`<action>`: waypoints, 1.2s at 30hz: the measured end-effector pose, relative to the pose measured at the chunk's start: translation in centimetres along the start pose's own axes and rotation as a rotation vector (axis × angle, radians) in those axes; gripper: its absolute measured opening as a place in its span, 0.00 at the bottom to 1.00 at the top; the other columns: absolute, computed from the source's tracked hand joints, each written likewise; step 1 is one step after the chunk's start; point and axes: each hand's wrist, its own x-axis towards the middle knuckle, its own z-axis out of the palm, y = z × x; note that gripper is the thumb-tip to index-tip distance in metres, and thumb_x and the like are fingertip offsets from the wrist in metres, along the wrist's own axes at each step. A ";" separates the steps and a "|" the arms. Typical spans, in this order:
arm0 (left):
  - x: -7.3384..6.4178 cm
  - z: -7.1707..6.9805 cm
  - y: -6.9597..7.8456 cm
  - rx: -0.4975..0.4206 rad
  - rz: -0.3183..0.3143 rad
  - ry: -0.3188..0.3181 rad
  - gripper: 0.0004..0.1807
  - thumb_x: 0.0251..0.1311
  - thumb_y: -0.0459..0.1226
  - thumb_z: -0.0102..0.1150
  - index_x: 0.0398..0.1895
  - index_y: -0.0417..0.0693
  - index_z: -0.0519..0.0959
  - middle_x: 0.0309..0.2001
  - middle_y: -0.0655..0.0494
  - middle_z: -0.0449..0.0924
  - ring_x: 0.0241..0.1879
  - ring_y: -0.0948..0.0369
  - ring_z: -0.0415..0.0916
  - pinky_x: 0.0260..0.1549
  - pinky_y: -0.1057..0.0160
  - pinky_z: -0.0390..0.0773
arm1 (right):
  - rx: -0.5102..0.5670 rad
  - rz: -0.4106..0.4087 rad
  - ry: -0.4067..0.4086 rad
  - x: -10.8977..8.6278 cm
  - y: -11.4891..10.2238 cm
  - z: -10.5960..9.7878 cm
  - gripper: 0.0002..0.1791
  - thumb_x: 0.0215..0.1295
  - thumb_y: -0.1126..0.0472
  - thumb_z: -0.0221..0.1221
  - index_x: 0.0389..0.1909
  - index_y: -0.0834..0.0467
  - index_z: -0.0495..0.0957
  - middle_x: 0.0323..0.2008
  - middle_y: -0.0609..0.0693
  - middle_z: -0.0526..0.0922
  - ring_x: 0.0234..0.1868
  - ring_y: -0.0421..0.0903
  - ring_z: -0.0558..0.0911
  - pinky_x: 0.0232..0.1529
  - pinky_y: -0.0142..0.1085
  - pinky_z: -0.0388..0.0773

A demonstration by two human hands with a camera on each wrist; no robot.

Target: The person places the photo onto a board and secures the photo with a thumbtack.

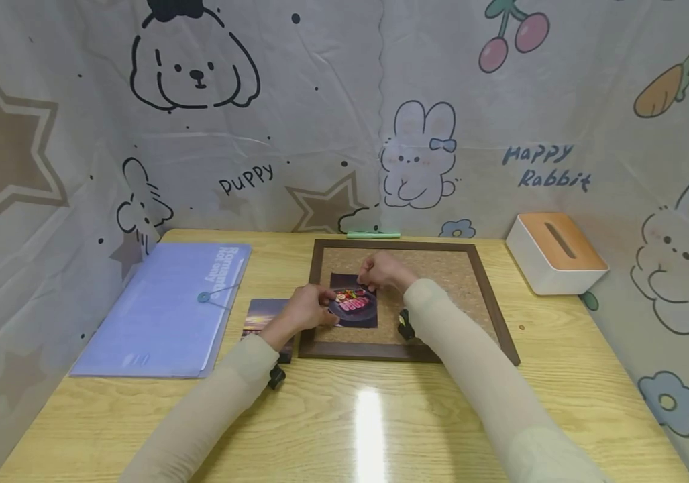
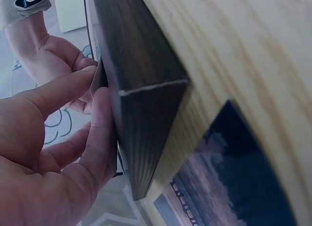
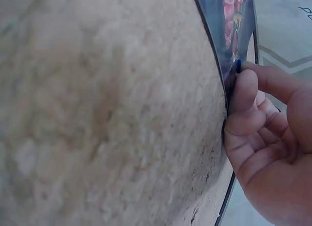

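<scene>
A photo of a plate of food [image 1: 353,314] lies on the left part of a cork board [image 1: 447,268] with a dark wooden frame. My left hand [image 1: 305,310] holds the photo's left edge between finger and thumb, beside the frame's side bar [image 2: 146,109]. At the photo's upper right corner, my right hand [image 1: 383,270] pinches a small blue push pin [image 3: 239,66] against it. The pin's point is hidden. A second photo, a dusk scene [image 1: 264,310], lies on the table left of the board, partly under my left wrist.
A blue document folder [image 1: 151,302] lies at the left. Behind the board is a green pen [image 1: 373,235]. A white tissue box [image 1: 552,258] with a wooden lid stands at the back right. Printed cloth [image 1: 332,87] encloses the table. A tiny brown object [image 1: 522,327] lies right of the board.
</scene>
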 end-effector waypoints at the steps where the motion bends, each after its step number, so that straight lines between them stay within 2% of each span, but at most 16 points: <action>1: 0.0 0.0 0.0 0.010 0.002 -0.001 0.26 0.49 0.36 0.77 0.54 0.44 0.82 0.48 0.47 0.84 0.49 0.54 0.80 0.52 0.55 0.80 | 0.007 -0.004 -0.002 0.0 0.1 0.0 0.04 0.66 0.60 0.63 0.34 0.57 0.82 0.22 0.46 0.80 0.23 0.39 0.79 0.25 0.31 0.72; 12: -0.2 -0.2 0.2 0.033 -0.010 -0.012 0.24 0.50 0.38 0.77 0.52 0.46 0.83 0.44 0.51 0.82 0.45 0.57 0.77 0.50 0.55 0.78 | 0.057 -0.089 -0.040 -1.1 1.6 -1.5 0.10 0.69 0.60 0.60 0.46 0.60 0.81 0.34 0.51 0.84 0.29 0.41 0.81 0.31 0.30 0.77; 18: -0.4 -0.4 0.3 0.011 -0.012 -0.033 0.25 0.53 0.39 0.75 0.56 0.45 0.82 0.48 0.49 0.82 0.50 0.55 0.77 0.52 0.54 0.79 | 0.108 -0.119 -0.041 -2.6 2.6 -3.1 0.11 0.69 0.64 0.58 0.49 0.62 0.81 0.37 0.55 0.84 0.32 0.43 0.82 0.32 0.33 0.78; 22: -0.6 -0.6 0.2 0.007 -0.016 -0.040 0.25 0.56 0.41 0.73 0.57 0.47 0.81 0.51 0.48 0.82 0.52 0.53 0.78 0.53 0.52 0.80 | 0.114 -0.127 -0.029 -3.5 3.4 -4.0 0.11 0.70 0.64 0.56 0.49 0.64 0.80 0.42 0.56 0.84 0.34 0.44 0.82 0.35 0.34 0.80; 25: -0.8 -0.7 0.2 0.008 -0.005 -0.040 0.24 0.58 0.42 0.71 0.58 0.47 0.81 0.51 0.48 0.83 0.51 0.53 0.79 0.52 0.52 0.80 | 0.109 -0.130 -0.009 -4.1 4.0 -4.6 0.12 0.70 0.65 0.55 0.50 0.63 0.80 0.44 0.56 0.84 0.34 0.43 0.81 0.36 0.36 0.81; 29: -1.0 -0.8 0.0 0.005 0.018 -0.031 0.24 0.60 0.44 0.70 0.58 0.48 0.81 0.50 0.49 0.84 0.49 0.54 0.80 0.49 0.52 0.81 | 0.092 -0.135 0.014 -4.8 4.7 -5.4 0.12 0.70 0.63 0.56 0.51 0.62 0.80 0.40 0.55 0.83 0.34 0.44 0.81 0.37 0.40 0.82; 36: -1.1 -1.0 -0.3 -0.011 0.028 -0.022 0.22 0.61 0.46 0.68 0.57 0.48 0.81 0.49 0.49 0.83 0.42 0.57 0.78 0.40 0.57 0.80 | 0.107 -0.146 0.023 -5.9 6.0 -6.5 0.15 0.72 0.60 0.57 0.54 0.64 0.79 0.46 0.58 0.84 0.44 0.53 0.85 0.47 0.45 0.85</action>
